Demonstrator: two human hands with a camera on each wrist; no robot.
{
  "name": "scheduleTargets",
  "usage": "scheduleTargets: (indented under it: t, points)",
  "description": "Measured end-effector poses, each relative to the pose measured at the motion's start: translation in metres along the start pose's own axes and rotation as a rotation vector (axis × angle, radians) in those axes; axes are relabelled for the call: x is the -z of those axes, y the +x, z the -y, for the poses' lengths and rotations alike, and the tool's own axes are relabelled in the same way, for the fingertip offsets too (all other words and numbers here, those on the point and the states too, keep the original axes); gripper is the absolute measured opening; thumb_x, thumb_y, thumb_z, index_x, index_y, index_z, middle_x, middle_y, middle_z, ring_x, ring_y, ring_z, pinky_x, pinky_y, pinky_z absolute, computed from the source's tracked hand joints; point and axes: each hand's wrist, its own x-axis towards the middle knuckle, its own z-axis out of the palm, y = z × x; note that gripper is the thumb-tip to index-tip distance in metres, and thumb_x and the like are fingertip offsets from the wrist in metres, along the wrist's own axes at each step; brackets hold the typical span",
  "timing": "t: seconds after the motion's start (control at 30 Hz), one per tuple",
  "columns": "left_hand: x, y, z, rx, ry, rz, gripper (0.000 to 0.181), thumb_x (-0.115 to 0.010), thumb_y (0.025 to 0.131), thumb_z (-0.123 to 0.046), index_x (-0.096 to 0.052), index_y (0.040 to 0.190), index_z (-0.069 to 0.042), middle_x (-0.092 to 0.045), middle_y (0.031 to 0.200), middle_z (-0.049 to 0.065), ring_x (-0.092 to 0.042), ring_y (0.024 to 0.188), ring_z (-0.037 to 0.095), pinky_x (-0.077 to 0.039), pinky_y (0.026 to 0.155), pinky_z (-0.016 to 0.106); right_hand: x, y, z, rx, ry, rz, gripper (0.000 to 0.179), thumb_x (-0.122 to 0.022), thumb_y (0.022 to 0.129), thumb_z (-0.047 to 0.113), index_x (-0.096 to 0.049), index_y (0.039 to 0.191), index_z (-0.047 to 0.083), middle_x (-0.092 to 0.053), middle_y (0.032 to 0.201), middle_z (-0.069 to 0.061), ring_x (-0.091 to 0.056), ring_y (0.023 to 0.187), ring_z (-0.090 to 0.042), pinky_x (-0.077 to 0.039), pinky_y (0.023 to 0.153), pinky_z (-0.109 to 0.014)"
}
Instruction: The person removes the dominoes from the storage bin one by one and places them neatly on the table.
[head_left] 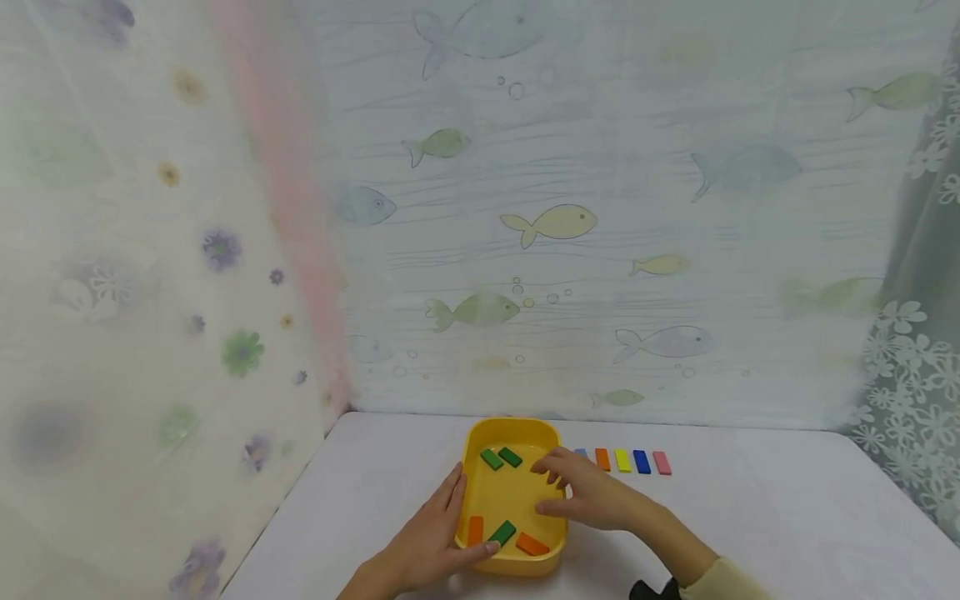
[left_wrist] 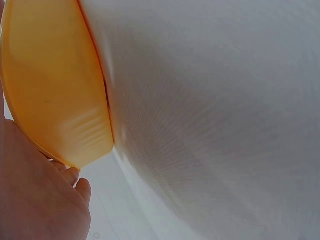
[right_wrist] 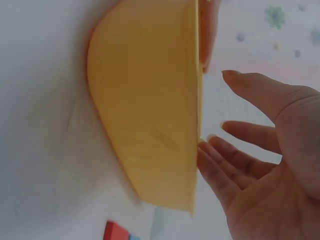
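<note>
A yellow plastic tray (head_left: 513, 568) stands on the table. My left hand (head_left: 423, 537) holds it by the near left corner, fingers along the outer left side and thumb over the near rim. Over the tray's right side hovers my right hand (head_left: 592, 493), fingers spread and loosely bent, with nothing between thumb and fingers. Inside, two green blocks (head_left: 511, 457) lie toward the far end. Near the front are an orange block (head_left: 476, 530), another green block (head_left: 502, 533) partly behind the left thumb, and a second orange block (head_left: 532, 544).
Right of the tray, several small blocks form a row on the white table (head_left: 750, 517), among them a yellow block (head_left: 623, 461), a dark blue block (head_left: 641, 462) and a pink block (head_left: 662, 463). A red block (right_wrist: 116, 231) shows beyond the tray in the right wrist view.
</note>
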Motion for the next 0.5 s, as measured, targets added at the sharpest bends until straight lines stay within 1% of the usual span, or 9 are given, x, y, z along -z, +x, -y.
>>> scheduleTargets:
  t: [0.1,0.2,0.3,0.33,0.4,0.5]
  points:
    - [0.0,0.001,0.0,-0.002,0.0,0.001,0.111,-0.053,0.091,-0.076,-0.015,0.163,-0.002,-0.008,0.172,0.014,-0.03,0.151,0.036,-0.034,0.115,0.061,-0.012,0.007,0.005,-0.015,0.018,0.037,0.044,-0.076,0.093,0.035,-0.065,0.126,0.008,-0.062,0.12,-0.004,-0.06,0.106,-0.029,-0.058,0.09,-0.044]
    - [0.0,0.0,0.001,-0.015,0.008,-0.002,0.11,-0.052,0.092,-0.076,-0.016,0.163,-0.001,-0.008,0.172,0.014,-0.029,0.152,0.035,-0.034,0.116,0.061,-0.025,0.016,0.007,-0.039,0.023,0.078,0.045,-0.078,0.091,0.031,-0.065,0.126,0.005,-0.062,0.118,-0.008,-0.061,0.102,-0.026,-0.059,0.087,-0.037]
    - [0.0,0.0,0.001,-0.035,0.02,-0.011,0.11,-0.05,0.092,-0.077,-0.017,0.162,0.001,-0.008,0.172,0.014,-0.027,0.152,0.035,-0.033,0.116,0.06,-0.036,0.024,0.01,-0.063,-0.01,0.096,0.043,-0.08,0.089,0.026,-0.066,0.123,0.003,-0.062,0.113,-0.006,-0.06,0.097,-0.019,-0.056,0.083,-0.026]
    - [0.0,-0.001,0.001,-0.042,0.024,-0.015,0.11,-0.049,0.092,-0.077,-0.017,0.162,0.001,-0.007,0.172,0.014,-0.027,0.152,0.035,-0.032,0.117,0.06,-0.039,0.027,0.012,-0.066,-0.024,0.096,0.043,-0.081,0.088,0.026,-0.067,0.122,0.003,-0.062,0.111,-0.005,-0.059,0.094,-0.017,-0.055,0.082,-0.024]
    - [0.0,-0.002,0.001,-0.054,0.034,-0.023,0.111,-0.047,0.092,-0.079,-0.018,0.162,0.002,-0.007,0.172,0.015,-0.025,0.153,0.035,-0.032,0.117,0.06,-0.045,0.032,0.016,-0.082,-0.047,0.095,0.042,-0.082,0.087,0.025,-0.068,0.119,0.003,-0.062,0.106,-0.003,-0.058,0.09,-0.014,-0.055,0.081,-0.023]
    - [-0.001,-0.002,0.001,-0.061,0.038,-0.029,0.111,-0.046,0.092,-0.08,-0.019,0.161,0.003,-0.008,0.171,0.015,-0.025,0.153,0.035,-0.032,0.117,0.059,-0.054,0.038,0.019,-0.119,-0.07,0.097,0.041,-0.083,0.086,0.025,-0.068,0.116,0.003,-0.064,0.101,-0.001,-0.056,0.085,-0.011,-0.055,0.082,-0.025]
